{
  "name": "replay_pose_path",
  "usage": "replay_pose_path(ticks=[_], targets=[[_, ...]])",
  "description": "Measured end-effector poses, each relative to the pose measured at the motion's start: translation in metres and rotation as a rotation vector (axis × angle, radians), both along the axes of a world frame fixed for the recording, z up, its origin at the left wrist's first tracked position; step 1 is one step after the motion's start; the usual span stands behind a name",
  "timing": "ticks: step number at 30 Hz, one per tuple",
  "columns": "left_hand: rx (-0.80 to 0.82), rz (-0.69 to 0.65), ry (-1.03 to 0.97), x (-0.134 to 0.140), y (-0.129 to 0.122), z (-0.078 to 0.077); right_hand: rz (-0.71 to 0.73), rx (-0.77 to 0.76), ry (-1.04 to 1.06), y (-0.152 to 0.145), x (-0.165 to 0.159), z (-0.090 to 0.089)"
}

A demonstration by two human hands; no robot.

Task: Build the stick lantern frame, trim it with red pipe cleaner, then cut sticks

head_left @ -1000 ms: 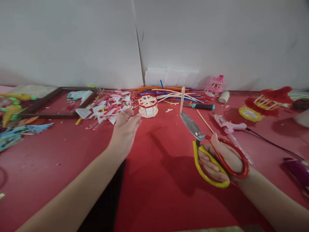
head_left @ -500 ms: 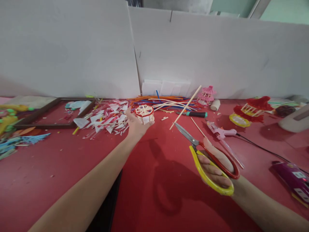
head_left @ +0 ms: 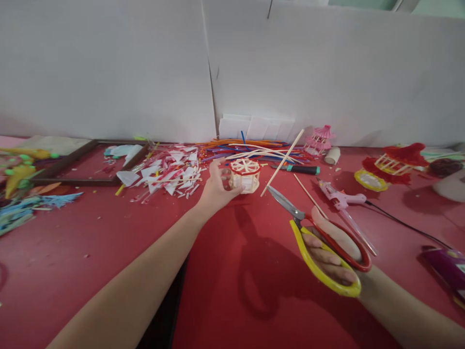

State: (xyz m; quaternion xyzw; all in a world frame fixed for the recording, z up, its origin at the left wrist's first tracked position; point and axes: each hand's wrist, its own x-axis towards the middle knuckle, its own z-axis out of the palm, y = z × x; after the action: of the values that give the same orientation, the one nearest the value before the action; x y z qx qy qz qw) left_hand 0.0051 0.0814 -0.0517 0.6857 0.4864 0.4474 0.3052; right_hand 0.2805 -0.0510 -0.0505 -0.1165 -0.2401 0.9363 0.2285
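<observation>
A small round cage built of pale sticks, with a red-edged spoked top [head_left: 246,166], stands upright in front of the bundle of strips. My left hand [head_left: 217,189] is curled around its left side, with the thumb at its front. Scissors [head_left: 286,202] with one red and one yellow handle are in my right hand [head_left: 332,249]; the fingers pass through the loops and the blades look closed. Just beyond the blade tips is a long pale stick [head_left: 283,162], slanting up to the right. A second thin stick [head_left: 308,195] reaches toward my right thumb; whether they touch is unclear.
White and red scraps [head_left: 170,172] and coloured strips [head_left: 250,145] lie at the back. A utility knife [head_left: 303,169], pink glue gun [head_left: 341,198] with its cord, pink pagoda model [head_left: 319,139] and red-roofed model [head_left: 399,160] are to the right. A dark frame [head_left: 76,183] lies left.
My left hand has brought the stick cage rightward, closer to the long stick and the scissors. The right hand keeps the scissors in nearly the same position. The camera view has shifted slightly.
</observation>
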Motion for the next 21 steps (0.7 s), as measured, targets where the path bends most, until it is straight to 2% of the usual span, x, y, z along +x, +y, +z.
replay_pose_path(ticks=[5, 10, 16, 21], targets=[[-0.01, -0.09, 0.063, 0.008, -0.01, 0.002, -0.051, -0.006, -0.006, -0.001, 0.001, 0.012], [-0.028, -0.116, 0.07, 0.012, -0.01, -0.003, 0.039, 0.024, -0.038, 0.002, -0.004, 0.005], [-0.022, -0.124, 0.074, 0.015, -0.011, -0.002, 0.019, 0.008, -0.199, 0.0, -0.005, 0.007], [-0.028, -0.13, 0.087, 0.014, -0.01, -0.001, -0.018, 0.009, -0.158, 0.003, -0.004, 0.002]])
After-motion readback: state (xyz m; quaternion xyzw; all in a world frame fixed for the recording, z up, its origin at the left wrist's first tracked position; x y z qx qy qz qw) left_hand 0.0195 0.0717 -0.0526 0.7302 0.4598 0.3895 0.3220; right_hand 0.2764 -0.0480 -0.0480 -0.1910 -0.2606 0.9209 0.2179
